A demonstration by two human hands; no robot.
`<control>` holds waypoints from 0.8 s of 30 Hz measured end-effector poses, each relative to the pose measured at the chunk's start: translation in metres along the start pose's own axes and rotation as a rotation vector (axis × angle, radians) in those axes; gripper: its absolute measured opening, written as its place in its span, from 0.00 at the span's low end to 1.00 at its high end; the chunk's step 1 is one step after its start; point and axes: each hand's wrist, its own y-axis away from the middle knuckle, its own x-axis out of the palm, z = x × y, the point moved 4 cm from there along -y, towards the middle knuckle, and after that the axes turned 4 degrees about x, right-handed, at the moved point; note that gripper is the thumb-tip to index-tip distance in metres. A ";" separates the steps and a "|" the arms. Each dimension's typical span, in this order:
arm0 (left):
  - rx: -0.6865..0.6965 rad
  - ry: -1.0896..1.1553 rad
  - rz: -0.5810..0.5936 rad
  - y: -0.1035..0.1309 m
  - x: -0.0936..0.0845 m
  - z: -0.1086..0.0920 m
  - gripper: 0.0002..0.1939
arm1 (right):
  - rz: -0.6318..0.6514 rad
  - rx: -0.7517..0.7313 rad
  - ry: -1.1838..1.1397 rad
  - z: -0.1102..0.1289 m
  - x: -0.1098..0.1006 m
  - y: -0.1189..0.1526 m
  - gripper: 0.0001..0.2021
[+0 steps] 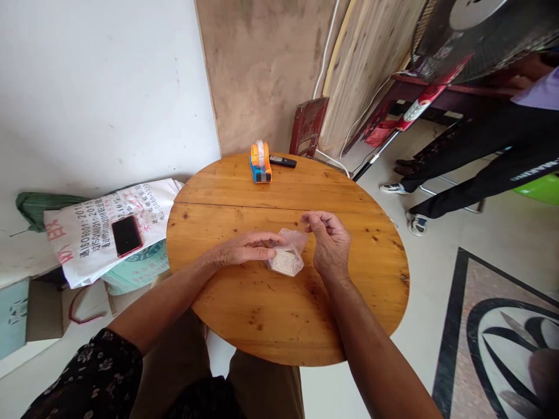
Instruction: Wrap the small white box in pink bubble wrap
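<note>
Two hands [251, 249] [332, 241] are over a wooden table [271, 317] near a wall [109, 87].

Cannot read markings [286, 260] on pale block [283, 267], centre: too small. Cannot see whole fan [480, 43] or bystander [502, 128], cropped at upper right.

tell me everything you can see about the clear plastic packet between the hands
The clear plastic packet is small and see-through, with crinkled, film-like plastic standing up at its far side and a flat, pale, patterned piece showing inside. Its near edge looks angular; the markings are too small to read. It lies on the round wooden table. The left hand touches its left side with the fingers. The right hand is by its right side; whether those fingertips touch the film is unclear.
</note>
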 end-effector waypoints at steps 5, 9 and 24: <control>-0.056 -0.051 -0.023 0.001 -0.002 0.003 0.29 | -0.019 0.030 0.018 -0.001 -0.001 0.000 0.09; -0.038 0.004 -0.126 0.001 -0.008 0.013 0.31 | -0.065 0.049 0.027 0.003 -0.003 0.001 0.09; 0.114 0.401 -0.197 -0.008 -0.013 0.022 0.32 | 0.293 0.151 0.406 -0.003 0.013 0.012 0.13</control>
